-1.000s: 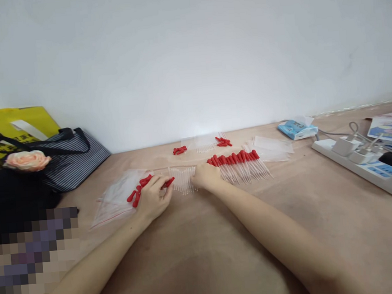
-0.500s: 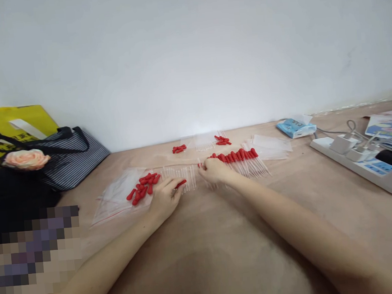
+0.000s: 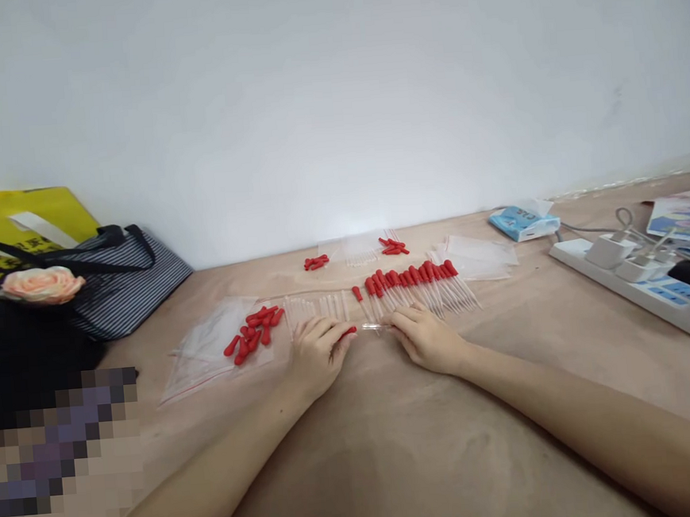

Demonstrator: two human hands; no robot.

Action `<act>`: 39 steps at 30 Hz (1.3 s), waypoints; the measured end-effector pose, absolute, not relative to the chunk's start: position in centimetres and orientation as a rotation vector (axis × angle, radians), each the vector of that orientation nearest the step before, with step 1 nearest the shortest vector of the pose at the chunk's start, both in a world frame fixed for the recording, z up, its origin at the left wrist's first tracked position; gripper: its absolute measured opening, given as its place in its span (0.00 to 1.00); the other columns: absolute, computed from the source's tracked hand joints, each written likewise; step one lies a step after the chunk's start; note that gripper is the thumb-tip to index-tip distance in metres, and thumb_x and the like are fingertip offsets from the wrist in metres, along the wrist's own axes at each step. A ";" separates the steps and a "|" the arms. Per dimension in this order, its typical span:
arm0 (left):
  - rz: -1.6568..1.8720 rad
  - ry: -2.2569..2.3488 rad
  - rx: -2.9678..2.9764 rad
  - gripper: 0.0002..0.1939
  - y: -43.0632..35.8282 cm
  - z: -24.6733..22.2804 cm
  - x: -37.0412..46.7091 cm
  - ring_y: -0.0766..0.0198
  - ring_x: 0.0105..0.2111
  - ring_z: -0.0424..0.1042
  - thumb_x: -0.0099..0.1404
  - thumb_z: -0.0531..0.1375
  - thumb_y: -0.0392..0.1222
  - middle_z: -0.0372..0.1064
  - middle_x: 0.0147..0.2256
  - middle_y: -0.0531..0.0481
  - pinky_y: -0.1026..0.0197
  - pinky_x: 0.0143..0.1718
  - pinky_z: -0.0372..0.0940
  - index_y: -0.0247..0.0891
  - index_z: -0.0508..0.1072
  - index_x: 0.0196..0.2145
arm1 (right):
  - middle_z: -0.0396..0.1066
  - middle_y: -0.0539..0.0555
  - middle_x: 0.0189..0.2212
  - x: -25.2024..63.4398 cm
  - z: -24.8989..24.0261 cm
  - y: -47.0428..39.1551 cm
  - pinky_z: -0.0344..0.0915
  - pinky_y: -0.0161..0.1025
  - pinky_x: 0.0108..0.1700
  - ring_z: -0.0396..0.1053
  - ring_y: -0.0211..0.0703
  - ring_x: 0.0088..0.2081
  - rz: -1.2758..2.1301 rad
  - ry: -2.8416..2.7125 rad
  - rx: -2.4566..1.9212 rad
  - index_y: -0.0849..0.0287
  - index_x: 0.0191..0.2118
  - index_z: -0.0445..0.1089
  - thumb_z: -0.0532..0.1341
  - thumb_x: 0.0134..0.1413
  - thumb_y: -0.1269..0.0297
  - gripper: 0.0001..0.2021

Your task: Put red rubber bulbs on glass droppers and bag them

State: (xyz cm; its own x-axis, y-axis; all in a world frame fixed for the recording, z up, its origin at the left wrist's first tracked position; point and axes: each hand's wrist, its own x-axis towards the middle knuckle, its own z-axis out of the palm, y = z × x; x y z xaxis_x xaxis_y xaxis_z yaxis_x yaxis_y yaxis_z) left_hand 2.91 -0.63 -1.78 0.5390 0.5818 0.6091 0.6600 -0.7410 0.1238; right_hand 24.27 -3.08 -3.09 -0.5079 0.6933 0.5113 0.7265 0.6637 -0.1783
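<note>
My left hand (image 3: pixel 320 354) pinches a red rubber dropper bulb (image 3: pixel 349 331), whose open end points right. Facing it, my right hand (image 3: pixel 426 338) grips a clear glass dropper tube (image 3: pixel 373 326), its free end a short gap from the bulb. Behind my right hand lies a row of droppers (image 3: pixel 412 279) with red bulbs fitted on them. One more capped dropper (image 3: pixel 357 293) lies a little apart at the row's left. Bare tubes (image 3: pixel 318 304) lie side by side behind my left hand. Loose red bulbs (image 3: pixel 252 333) are heaped on a clear zip bag (image 3: pixel 191 354) at the left.
Near the wall are small groups of red bulbs (image 3: pixel 393 246), more tubes (image 3: pixel 361 251) and plastic bags (image 3: pixel 479 256). A blue tissue pack (image 3: pixel 524 222) and a white power strip (image 3: pixel 639 287) stand right. Bags, one striped (image 3: pixel 120 284), fill the left side.
My right hand has picked up a tube and moved it nearer to me and right. My left hand has shifted right with its bulb. A capped dropper now shows where my right hand was.
</note>
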 end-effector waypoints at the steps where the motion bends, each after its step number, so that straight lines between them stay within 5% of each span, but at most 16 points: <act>1: -0.976 -1.059 -2.647 0.08 -0.7 -1.8 2.9 0.63 0.33 0.67 0.61 0.54 0.41 0.71 0.31 0.51 0.58 0.37 0.56 0.40 0.72 0.35 | 0.66 0.56 0.32 24.1 -3.1 -3.1 0.53 0.38 0.37 0.61 0.41 0.33 -0.088 -2.324 -1.087 0.63 0.40 0.61 0.47 0.56 0.72 0.09; 20: -1.075 -0.964 -2.685 0.08 -0.8 -1.7 3.5 0.66 0.28 0.67 0.62 0.53 0.42 0.71 0.26 0.52 0.59 0.36 0.54 0.38 0.70 0.31 | 0.65 0.52 0.24 23.8 -3.1 -3.4 0.50 0.37 0.35 0.57 0.37 0.26 -0.261 -2.316 -0.836 0.63 0.36 0.64 0.48 0.56 0.70 0.09; 39: -0.731 -0.822 -2.795 0.12 -1.4 -1.4 3.5 0.66 0.27 0.64 0.64 0.45 0.37 0.68 0.27 0.51 0.54 0.45 0.50 0.37 0.67 0.30 | 0.64 0.50 0.21 23.5 -2.4 -3.1 0.45 0.38 0.32 0.49 0.34 0.20 -0.433 -2.336 -0.820 0.62 0.27 0.66 0.48 0.54 0.72 0.12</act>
State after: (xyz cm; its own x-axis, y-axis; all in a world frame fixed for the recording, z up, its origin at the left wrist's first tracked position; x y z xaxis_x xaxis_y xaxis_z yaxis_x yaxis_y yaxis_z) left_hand 3.55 -1.38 -1.36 0.7331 0.4736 0.4882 0.5405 -0.8413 0.0045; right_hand 23.50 -3.13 -2.44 -0.6166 0.4472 0.6480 0.6499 0.7536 0.0983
